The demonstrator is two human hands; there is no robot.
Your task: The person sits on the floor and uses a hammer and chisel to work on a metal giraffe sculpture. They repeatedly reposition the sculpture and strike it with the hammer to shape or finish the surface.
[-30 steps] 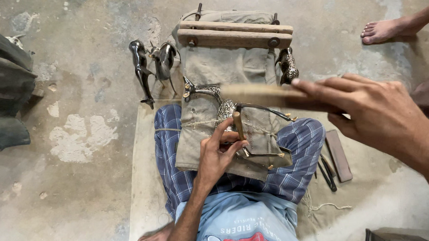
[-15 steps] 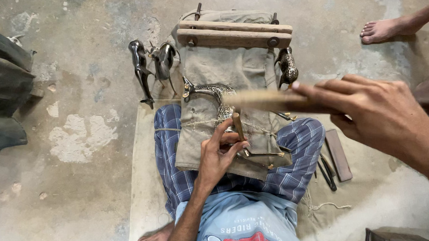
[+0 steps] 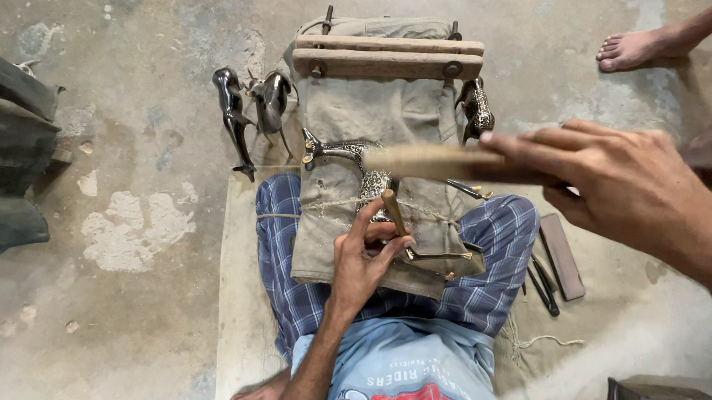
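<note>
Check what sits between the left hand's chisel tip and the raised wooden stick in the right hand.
Head view: the metal deer figure tied onto the cloth-covered block; the chisel in the left hand rests on it, below the stick in the right hand.

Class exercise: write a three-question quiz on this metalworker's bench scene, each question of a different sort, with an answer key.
1. True or false: the left hand holds a thin chisel against the metal deer figurine.
2. Multiple choice: the right hand grips a) a wooden mallet handle, b) a paintbrush, c) a glass bottle.
3. Fill in: the two dark animal figurines stand on the concrete ____ beside the cloth-covered wooden clamp.

Key: 1 true; 2 a; 3 floor.
</note>
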